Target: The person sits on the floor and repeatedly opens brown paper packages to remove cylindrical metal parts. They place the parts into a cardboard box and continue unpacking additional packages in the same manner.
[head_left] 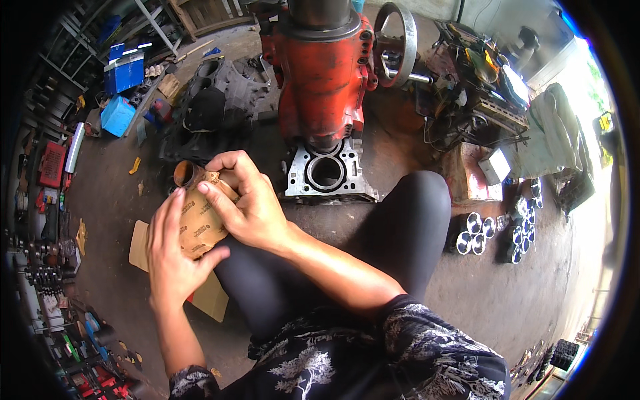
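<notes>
Between both hands (250, 208), printed tan paper (199, 220) adjoins a rust-brown tube (185, 175).

I see brown, dark-printed wrapping paper (203, 217), a red machine column (323, 83), a silver-grey engine block (301, 175), a black shirt (303, 367) with white trees.

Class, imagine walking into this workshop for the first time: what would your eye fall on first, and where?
The big red machine at top centre stands out most, with a silvery metal block at its foot. Next, left of centre, the left hand and right hand hold printed brown paper. Shiny metal cylinders stand grouped at right.
</notes>
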Demonstrator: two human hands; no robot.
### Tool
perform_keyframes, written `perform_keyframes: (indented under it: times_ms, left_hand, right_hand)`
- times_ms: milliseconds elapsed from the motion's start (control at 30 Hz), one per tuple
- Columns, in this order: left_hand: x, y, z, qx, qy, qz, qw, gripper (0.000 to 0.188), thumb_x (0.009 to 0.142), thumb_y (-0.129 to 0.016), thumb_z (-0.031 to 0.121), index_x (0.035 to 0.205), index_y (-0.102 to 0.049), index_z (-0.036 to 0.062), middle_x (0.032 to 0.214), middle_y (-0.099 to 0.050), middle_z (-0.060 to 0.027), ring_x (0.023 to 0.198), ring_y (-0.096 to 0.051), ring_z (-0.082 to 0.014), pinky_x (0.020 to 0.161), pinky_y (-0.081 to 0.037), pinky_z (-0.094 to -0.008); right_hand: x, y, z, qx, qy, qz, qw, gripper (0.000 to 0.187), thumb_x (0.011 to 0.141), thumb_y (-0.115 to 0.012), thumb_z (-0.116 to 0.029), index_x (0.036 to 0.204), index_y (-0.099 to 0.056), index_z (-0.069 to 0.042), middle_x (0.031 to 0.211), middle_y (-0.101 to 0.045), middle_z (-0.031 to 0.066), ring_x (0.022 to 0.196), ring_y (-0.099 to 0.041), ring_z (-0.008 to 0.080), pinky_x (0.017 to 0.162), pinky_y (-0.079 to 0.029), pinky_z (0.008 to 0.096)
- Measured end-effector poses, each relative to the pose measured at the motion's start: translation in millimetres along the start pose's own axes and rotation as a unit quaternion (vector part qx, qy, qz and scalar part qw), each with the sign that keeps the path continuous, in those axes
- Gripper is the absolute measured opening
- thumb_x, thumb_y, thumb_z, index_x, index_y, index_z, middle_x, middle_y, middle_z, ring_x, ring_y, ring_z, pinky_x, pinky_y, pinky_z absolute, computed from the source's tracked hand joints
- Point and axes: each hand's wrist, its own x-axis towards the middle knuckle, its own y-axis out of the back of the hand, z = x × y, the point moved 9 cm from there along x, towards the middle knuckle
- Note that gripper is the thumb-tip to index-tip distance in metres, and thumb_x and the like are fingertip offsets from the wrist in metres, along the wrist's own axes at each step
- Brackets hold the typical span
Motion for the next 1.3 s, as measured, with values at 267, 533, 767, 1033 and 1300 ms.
perform_keyframes:
  times_ms: [267,533,767,1033,1300]
  left_hand:
    - [19,-12,-17,-0.043,0.019,0.030,0.998,0.077,0.082,-0.080,0.038,0.144,-0.048,0.0036,0.131,-0.060,-0.0215,0.116,-0.061,-0.0406,0.097,-0.049,-0.0477]
    - [14,-14,-83,-0.173,0.256,0.079,0.948,0.032,0.104,-0.052,0.018,0.123,-0.062,-0.0051,0.110,-0.071,-0.0177,0.101,-0.068,-0.0221,0.090,-0.051,-0.0355]
    - [-3,29,-53,-0.201,0.207,0.189,0.939,0.026,0.105,-0.045,0.011,0.115,-0.062,-0.0066,0.107,-0.069,-0.0100,0.098,-0.064,-0.0143,0.088,-0.050,-0.0304]
    - [-9,51,-63,-0.374,0.275,0.308,0.830,0.034,0.105,-0.053,0.020,0.123,-0.061,-0.0086,0.118,-0.067,-0.0132,0.105,-0.063,-0.0175,0.092,-0.049,-0.0325]
    - [-24,48,-120,-0.504,0.336,0.298,0.737,0.053,0.100,-0.063,0.036,0.135,-0.053,-0.0020,0.132,-0.060,-0.0120,0.117,-0.061,-0.0222,0.098,-0.051,-0.0365]
  right_hand:
    - [-13,31,20,0.103,-0.015,0.137,0.985,0.047,0.094,-0.069,-0.022,0.129,-0.045,-0.001,0.105,-0.051,0.0071,0.089,-0.051,0.0150,0.083,-0.047,0.0307]
    - [-44,-22,19,-0.206,-0.049,-0.036,0.977,0.087,0.090,-0.069,-0.033,0.148,-0.024,0.013,0.127,-0.052,0.0322,0.120,-0.047,0.0428,0.105,-0.036,0.0502]
    - [-35,-25,30,0.020,-0.157,-0.003,0.987,0.097,0.096,-0.063,-0.043,0.155,-0.008,0.009,0.151,-0.034,0.0334,0.142,-0.034,0.0442,0.118,-0.028,0.0462]
    - [-34,-23,48,0.339,-0.282,0.001,0.897,0.101,0.079,-0.086,-0.033,0.148,-0.022,0.002,0.138,-0.045,0.0184,0.132,-0.046,0.0253,0.113,-0.037,0.0388]
    - [-31,-15,36,0.507,-0.267,-0.008,0.819,0.063,0.087,-0.065,-0.030,0.139,-0.044,-0.003,0.119,-0.059,0.0109,0.106,-0.061,0.0182,0.093,-0.052,0.0349]
